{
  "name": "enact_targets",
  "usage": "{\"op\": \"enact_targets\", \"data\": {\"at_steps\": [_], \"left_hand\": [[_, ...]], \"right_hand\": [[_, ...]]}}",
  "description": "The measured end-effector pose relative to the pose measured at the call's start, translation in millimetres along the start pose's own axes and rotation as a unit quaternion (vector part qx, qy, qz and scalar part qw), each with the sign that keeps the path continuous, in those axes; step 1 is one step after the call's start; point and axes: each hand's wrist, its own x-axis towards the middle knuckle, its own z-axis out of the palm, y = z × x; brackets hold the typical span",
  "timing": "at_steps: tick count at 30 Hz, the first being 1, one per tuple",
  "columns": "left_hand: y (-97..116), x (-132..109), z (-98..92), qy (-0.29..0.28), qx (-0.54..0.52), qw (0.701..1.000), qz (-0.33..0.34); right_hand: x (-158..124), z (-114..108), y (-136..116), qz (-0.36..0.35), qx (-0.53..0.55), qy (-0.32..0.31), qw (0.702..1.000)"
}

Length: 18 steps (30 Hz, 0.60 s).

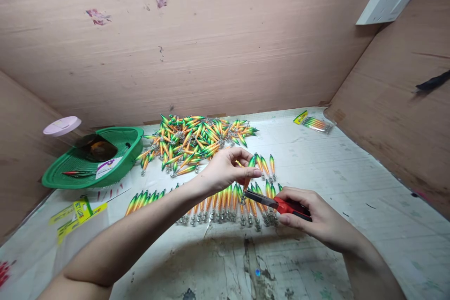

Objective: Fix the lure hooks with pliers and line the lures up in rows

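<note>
My left hand [234, 167] pinches a green and orange fishing lure [250, 168] between thumb and fingers, its hook end pointing down. In my right hand [309, 213] is a pair of pliers [281, 205] with red and black handles. The jaws are at the lower end of the held lure; whether they grip it is too small to tell. Below and around both hands a row of similar lures [220, 199] lies side by side, hooks toward me. Past the left hand lies a heaped pile of the same lures [190, 138].
A green plastic basket [121, 168] with a few items stands at the left, near a pale pink round lid [62, 125]. Yellow-labelled packets [79, 213] lie in front of it. A filled lure packet [314, 122] is at the back right. Cardboard walls [211, 56] enclose the table.
</note>
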Motion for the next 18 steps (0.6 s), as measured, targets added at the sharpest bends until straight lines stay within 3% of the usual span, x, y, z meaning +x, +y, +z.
{"op": "enact_targets", "data": {"at_steps": [7, 10, 14, 18], "left_hand": [[2.8, -2.7, -2.0, 0.012, -0.003, 1.0, -0.01], [7.8, -8.0, -7.5, 0.031, -0.016, 0.999, -0.001], [7.7, -31.0, -28.1, 0.16, -0.044, 0.985, 0.05], [-4.5, -83.5, -45.3, 0.28, -0.111, 0.953, 0.034]], "right_hand": [[2.1, 4.2, -1.5, -0.008, 0.028, -0.005, 1.0], [4.5, 7.0, -1.0, -0.011, 0.054, 0.025, 0.998], [5.6, 7.6, 10.9, -0.007, 0.079, 0.093, 0.992], [0.1, 4.4, 16.0, -0.025, 0.072, 0.135, 0.988]]}}
